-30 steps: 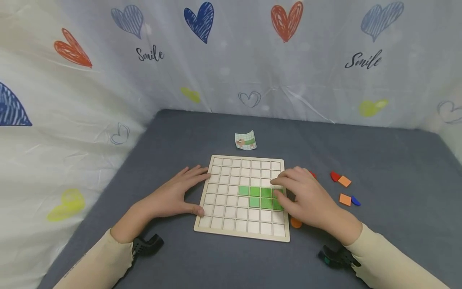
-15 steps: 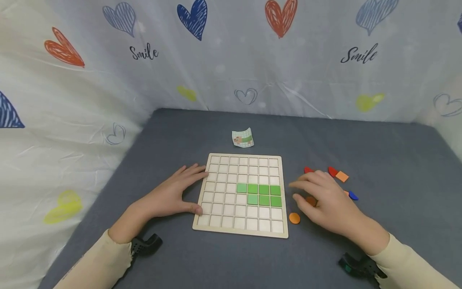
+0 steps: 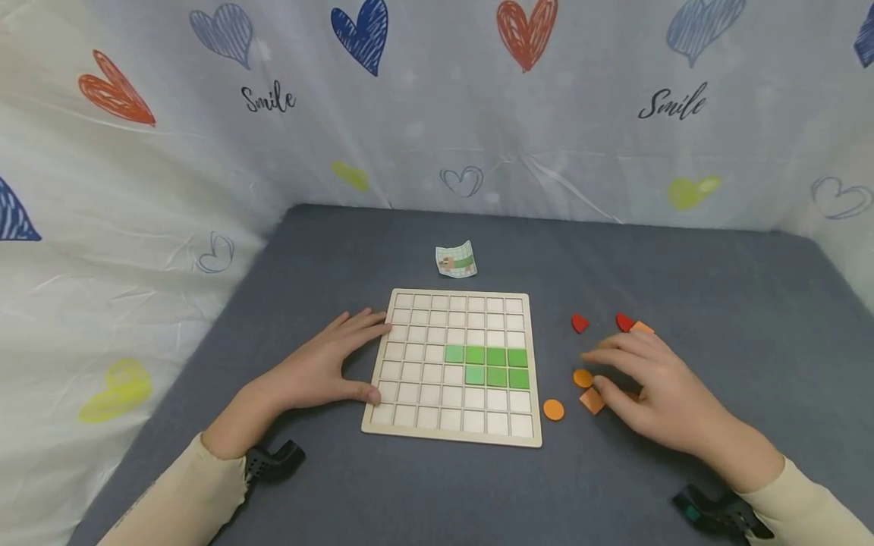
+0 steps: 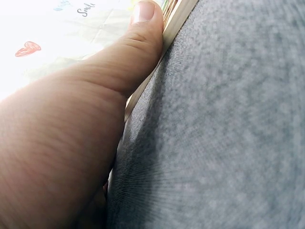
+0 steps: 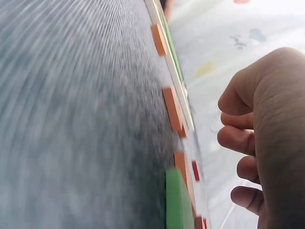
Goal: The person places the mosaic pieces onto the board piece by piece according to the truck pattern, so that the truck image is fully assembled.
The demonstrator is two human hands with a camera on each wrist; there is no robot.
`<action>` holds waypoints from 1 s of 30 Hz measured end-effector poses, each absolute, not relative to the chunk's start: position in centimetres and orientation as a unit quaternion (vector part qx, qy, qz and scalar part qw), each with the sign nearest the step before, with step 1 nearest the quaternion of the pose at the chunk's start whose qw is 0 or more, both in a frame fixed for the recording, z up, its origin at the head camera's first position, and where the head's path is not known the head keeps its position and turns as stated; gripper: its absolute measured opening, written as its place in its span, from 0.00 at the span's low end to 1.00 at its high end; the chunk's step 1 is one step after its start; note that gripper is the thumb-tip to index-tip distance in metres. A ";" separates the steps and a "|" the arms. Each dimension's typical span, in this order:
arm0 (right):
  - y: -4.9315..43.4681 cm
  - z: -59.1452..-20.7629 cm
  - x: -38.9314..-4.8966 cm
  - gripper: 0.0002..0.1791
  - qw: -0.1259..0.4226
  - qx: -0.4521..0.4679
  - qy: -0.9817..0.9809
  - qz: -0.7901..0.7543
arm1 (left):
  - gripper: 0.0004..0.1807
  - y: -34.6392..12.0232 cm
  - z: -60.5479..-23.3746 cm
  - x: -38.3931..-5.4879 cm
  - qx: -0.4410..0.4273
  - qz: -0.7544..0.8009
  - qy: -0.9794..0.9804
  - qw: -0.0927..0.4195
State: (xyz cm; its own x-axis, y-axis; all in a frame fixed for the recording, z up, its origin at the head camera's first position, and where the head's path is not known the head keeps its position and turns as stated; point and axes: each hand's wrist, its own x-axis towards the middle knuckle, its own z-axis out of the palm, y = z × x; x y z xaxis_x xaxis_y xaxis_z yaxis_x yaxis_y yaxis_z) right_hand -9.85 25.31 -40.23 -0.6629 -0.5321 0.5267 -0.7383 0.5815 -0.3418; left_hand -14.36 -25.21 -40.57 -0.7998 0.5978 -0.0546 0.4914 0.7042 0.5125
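A pale wooden grid board [image 3: 423,374] lies on the dark cloth, with several green squares [image 3: 496,356] set in two rows at its right side. Along the board's left edge my left hand [image 3: 314,360] rests with fingers extended, its thumb [image 4: 143,38] against the rim in the left wrist view. My right hand [image 3: 658,390] hovers over loose pieces to the right of the board, fingers loosely bent and nothing between them. By its thumb lie an orange disc [image 3: 583,378] and an orange square [image 3: 592,401]. A green piece [image 5: 176,200] shows below it in the right wrist view.
Another orange disc [image 3: 554,409] lies beside the board's right edge. Red pieces [image 3: 580,324] and a partly covered orange square [image 3: 642,327] sit farther back. A small picture card [image 3: 456,260] lies beyond the board. A printed curtain [image 3: 410,114] hangs behind the table.
My right hand has left the green squares on the board and moved right, over the loose pieces. The left hand stays at the board's edge. The head view has shifted slightly.
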 end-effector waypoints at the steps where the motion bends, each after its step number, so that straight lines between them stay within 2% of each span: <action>1: 25.6 -40.3 -9.8 0.19 0.186 0.365 -0.870 0.276 | 0.64 -25.2 -40.6 -14.3 0.297 0.244 0.917 0.109; 11: 28.3 -40.7 -8.8 0.20 0.173 0.369 -0.867 0.287 | 0.63 -25.3 -40.6 -14.4 0.300 0.245 0.916 0.106; 21: 30.4 -41.2 -7.5 0.29 0.167 0.374 -0.869 0.277 | 0.64 -25.1 -40.5 -14.4 0.302 0.244 0.915 0.107; 30: 31.1 -41.3 -6.4 0.29 0.151 0.354 -0.883 0.268 | 0.64 -25.1 -40.4 -14.5 0.299 0.246 0.915 0.111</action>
